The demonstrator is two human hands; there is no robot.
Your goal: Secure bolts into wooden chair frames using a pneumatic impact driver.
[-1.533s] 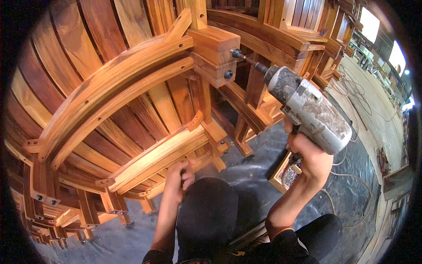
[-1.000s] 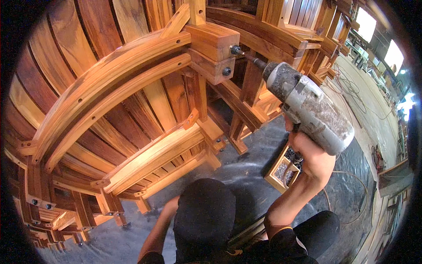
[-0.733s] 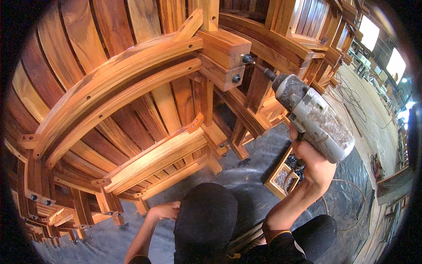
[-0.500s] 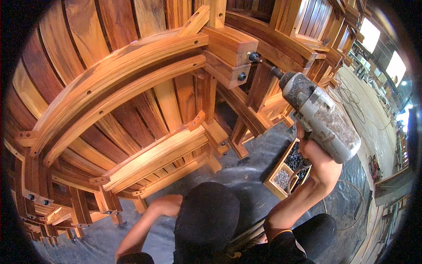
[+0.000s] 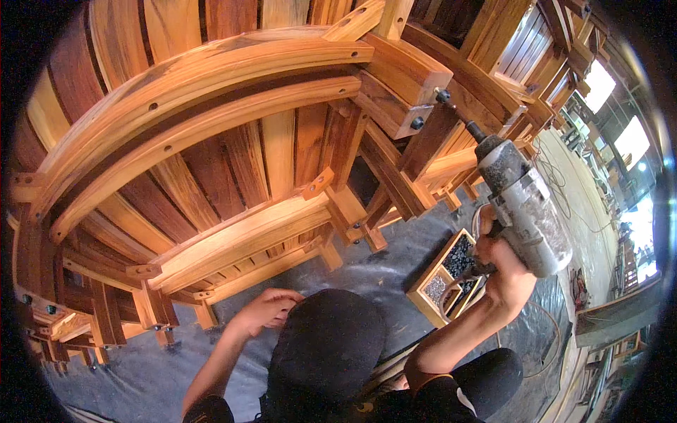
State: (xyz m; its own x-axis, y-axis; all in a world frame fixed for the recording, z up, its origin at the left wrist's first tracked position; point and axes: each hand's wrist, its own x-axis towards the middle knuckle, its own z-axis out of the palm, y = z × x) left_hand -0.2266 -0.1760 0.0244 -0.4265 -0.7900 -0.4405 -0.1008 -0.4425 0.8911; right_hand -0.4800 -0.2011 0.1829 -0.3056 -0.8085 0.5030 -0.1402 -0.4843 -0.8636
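Observation:
My right hand point(image 5: 497, 254) grips the handle of a worn grey impact wrench point(image 5: 525, 204). Its long, thin driver points up and left at a black bolt point(image 5: 442, 95) in the end of a square wooden block point(image 5: 409, 70). Whether the tip sits in the bolt or just short of it I cannot tell. A second black bolt point(image 5: 417, 123) shows just below, in the lower block. My left hand point(image 5: 271, 310), fingers curled, is beside a rounded black cloth shape point(image 5: 328, 345); its fingertips are partly hidden, and anything in them is not visible.
Curved wooden rails point(image 5: 211, 70) and slatted panels fill the left and top. A wooden box point(image 5: 423, 296) of black and silvery hardware rests on dark plastic sheeting point(image 5: 381, 271). A hose point(image 5: 557, 324) loops at the right, and more wooden frames stand behind the wrench.
The view has shifted, so the upper woodwork sits further right. My right hand keeps the wrench at the same bolt, its body tilted more upright. More of my left hand's curled fingers shows.

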